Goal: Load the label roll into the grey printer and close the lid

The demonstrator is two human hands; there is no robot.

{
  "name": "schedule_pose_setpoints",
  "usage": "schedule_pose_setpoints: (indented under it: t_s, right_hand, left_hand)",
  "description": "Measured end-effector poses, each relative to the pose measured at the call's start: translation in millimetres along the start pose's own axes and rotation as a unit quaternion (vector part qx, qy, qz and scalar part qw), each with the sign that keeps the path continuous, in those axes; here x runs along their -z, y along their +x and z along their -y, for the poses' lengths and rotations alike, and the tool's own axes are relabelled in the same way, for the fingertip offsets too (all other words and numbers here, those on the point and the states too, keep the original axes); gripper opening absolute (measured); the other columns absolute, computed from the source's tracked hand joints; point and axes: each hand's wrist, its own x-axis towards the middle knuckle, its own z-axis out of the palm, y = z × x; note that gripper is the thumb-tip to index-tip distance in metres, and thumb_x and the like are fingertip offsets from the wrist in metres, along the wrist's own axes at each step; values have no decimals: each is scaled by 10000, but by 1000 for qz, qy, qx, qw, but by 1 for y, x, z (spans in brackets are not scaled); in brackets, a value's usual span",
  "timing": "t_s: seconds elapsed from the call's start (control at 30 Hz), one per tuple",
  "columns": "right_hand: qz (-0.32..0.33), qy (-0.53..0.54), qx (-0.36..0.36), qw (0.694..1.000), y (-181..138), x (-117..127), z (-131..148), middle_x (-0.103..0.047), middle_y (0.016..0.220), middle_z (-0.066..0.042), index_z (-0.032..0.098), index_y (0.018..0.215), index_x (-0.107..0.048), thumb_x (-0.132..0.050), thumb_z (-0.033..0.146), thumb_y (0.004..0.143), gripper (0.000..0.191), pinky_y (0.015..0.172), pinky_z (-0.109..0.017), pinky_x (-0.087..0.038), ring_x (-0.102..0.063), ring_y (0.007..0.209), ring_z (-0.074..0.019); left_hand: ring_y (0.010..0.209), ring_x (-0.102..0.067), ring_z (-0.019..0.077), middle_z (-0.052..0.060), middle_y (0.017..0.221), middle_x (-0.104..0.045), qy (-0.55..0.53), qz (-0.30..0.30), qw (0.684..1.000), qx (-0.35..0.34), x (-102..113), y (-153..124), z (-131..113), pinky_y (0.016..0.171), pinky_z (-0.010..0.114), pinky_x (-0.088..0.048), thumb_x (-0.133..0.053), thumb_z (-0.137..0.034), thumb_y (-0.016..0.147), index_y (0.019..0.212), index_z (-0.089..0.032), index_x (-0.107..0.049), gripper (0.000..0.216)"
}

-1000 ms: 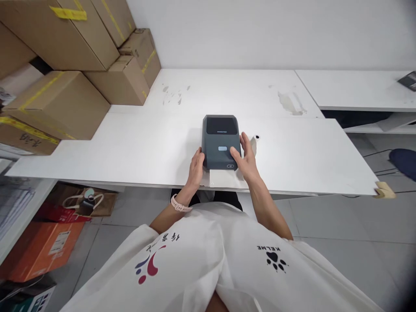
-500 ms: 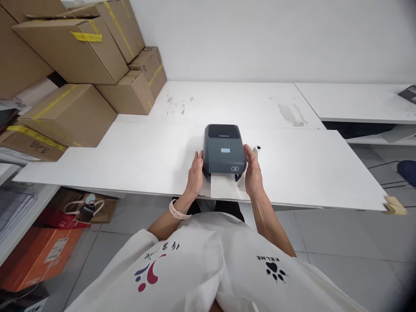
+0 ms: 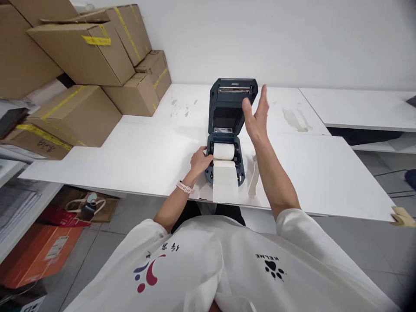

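Note:
A dark blue-grey label printer stands on the white table with its lid swung up toward the wall. Inside it lies a white label roll, and a strip of label paper runs out over the front to the table edge. My left hand grips the left side of the printer's base, thumb over the rim near the roll. At the raised lid's right side is my right hand, its thumb and fingers spread, holding nothing. A curled pale strip lies right of the printer.
Cardboard boxes with yellow tape are stacked at the left of the white table. A white wall rises behind. A tan pad covers the right front corner. Below left sits an orange box.
The printer's lid has gone from closed to raised, exposing the roll. My right hand has moved up and away from the printer's side; my left hand stays at the left side.

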Motion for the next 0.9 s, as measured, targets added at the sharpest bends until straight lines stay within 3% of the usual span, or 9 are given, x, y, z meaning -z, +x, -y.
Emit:
schedule_pose_setpoints:
  t_s: [0.1, 0.17, 0.23, 0.3, 0.4, 0.5, 0.6, 0.73, 0.9]
  right_hand:
    - [37, -68, 63, 995, -23, 8, 23, -474, 1602, -62, 328, 1553, -437, -441, 662, 986, 657, 1288, -648, -222, -273, 1586, -380]
    - [171, -104, 72, 977, -37, 5, 31, -623, 1455, -82, 297, 1396, -605, -548, 553, 964, 506, 1214, -617, -374, -496, 1438, -388]
    - [341, -171, 52, 923, -45, -7, 30, -680, 1388, -90, 281, 1353, -632, -693, 450, 870, 515, 1107, -575, -486, -609, 1312, -390]
    - [449, -244, 22, 859, -47, -23, 24, -684, 1387, -141, 243, 1411, -587, -796, 371, 762, 694, 1054, -576, -511, -639, 1265, -423]
    - [480, -286, 8, 829, -44, -36, 14, -691, 1359, -211, 171, 1474, -533, -846, 347, 695, 857, 1053, -610, -494, -649, 1238, -463]
    - [495, -163, 13, 853, -38, -15, 12, -639, 1466, -138, 242, 1501, -523, -870, 396, 665, 919, 1080, -555, -509, -629, 1296, -411]
    - [455, 36, 4, 890, -30, 33, 10, -638, 1477, -71, 289, 1450, -587, -913, 437, 618, 906, 1117, -523, -498, -610, 1331, -383]
    - [299, 201, -25, 932, -15, 81, -25, -689, 1391, -112, 240, 1399, -609, -949, 485, 574, 925, 1089, -477, -511, -627, 1311, -367]
    - [96, 247, -171, 949, -1, 61, -115, -708, 1323, -98, 249, 1274, -602, -992, 415, 311, 1052, 1106, -459, -518, -623, 1312, -342]
  left_hand:
    - [905, -681, 326, 117, 970, -726, 17, 6, 1000, -5, -1, 2, 0, 793, 421, -499, -579, -295, 803, 1324, -178, -630, 536]
    - [938, -684, 333, 128, 1010, -733, 33, -7, 999, -10, -2, 4, -1, 801, 421, -495, -564, -274, 804, 1294, -175, -641, 506]
    - [951, -688, 329, 113, 998, -736, 38, -17, 999, -9, -4, 5, -1, 824, 416, -491, -572, -265, 801, 1262, -196, -652, 473]
    - [934, -688, 319, 97, 971, -733, 29, -22, 999, -4, -5, 4, -1, 831, 409, -487, -583, -265, 799, 1245, -214, -653, 455]
    - [904, -679, 308, 95, 969, -726, 13, -23, 1000, 0, -5, 1, -2, 821, 404, -479, -580, -265, 798, 1242, -212, -650, 452]
    - [876, -665, 295, 95, 969, -715, -7, -20, 1000, 3, -3, -2, -3, 806, 393, -470, -584, -275, 795, 1260, -208, -641, 473]
    - [848, -640, 291, 100, 946, -693, -12, -16, 1000, 3, -3, -3, -3, 764, 388, -452, -560, -281, 808, 1290, -187, -628, 496]
    - [831, -626, 271, 84, 920, -677, -12, -13, 1000, 5, -6, 0, 1, 742, 373, -440, -542, -272, 818, 1338, -175, -607, 533]
    - [850, -632, 246, 63, 922, -682, -1, -12, 1000, 16, -8, 4, 4, 740, 351, -445, -542, -268, 835, 1356, -188, -600, 531]
